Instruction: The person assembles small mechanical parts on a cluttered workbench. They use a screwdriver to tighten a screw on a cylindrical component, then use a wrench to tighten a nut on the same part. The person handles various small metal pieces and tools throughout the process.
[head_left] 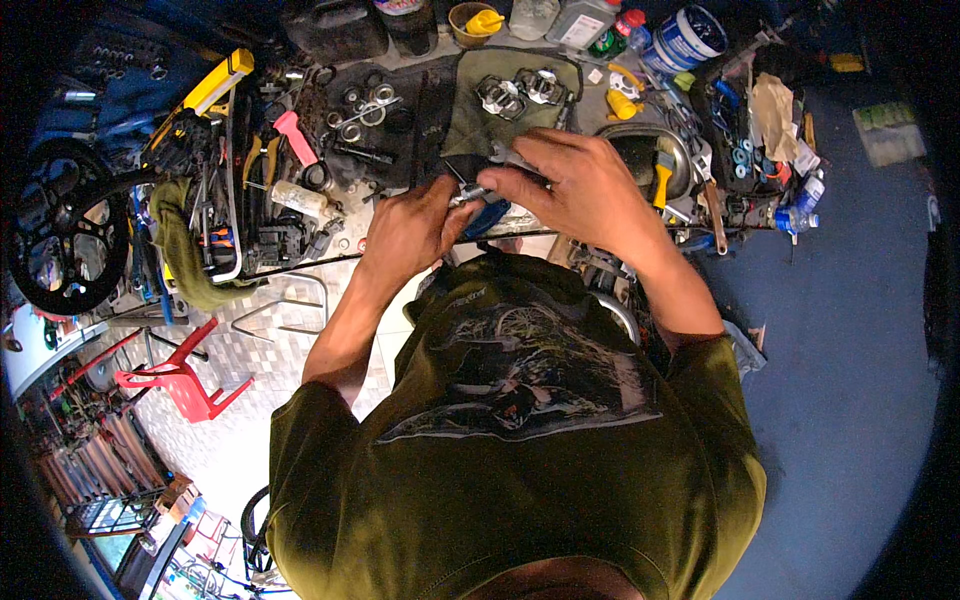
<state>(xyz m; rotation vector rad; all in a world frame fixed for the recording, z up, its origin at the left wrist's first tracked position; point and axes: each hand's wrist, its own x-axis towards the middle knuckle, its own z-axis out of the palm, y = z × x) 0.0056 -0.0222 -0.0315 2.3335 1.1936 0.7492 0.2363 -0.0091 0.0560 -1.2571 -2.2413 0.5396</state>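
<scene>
Close to the bench's front edge, both my hands meet over a small silver cylindrical metal part (468, 193). A thin dark rod sticks up from beside it. My left hand (412, 228) is closed around the part, with the fingertips partly hidden. From the right, my right hand (585, 190) reaches in with its thumb against the part's end. Its fingers curl by a grey metal piece (503, 153) with a notched, spanner-like end, mostly covered by the hand. Beyond the hands, two bicycle pedals (502, 97) lie on a green cloth (475, 135).
Left on the bench are metal rings (372, 112), a pink-handled tool (297, 138) and a white tube (303, 200). To the right lie a metal tray (640, 138), a yellow-handled brush (662, 178) and an adjustable wrench (712, 190). Containers line the back, including a blue-white tub (685, 42). A red chair (185, 378) stands left.
</scene>
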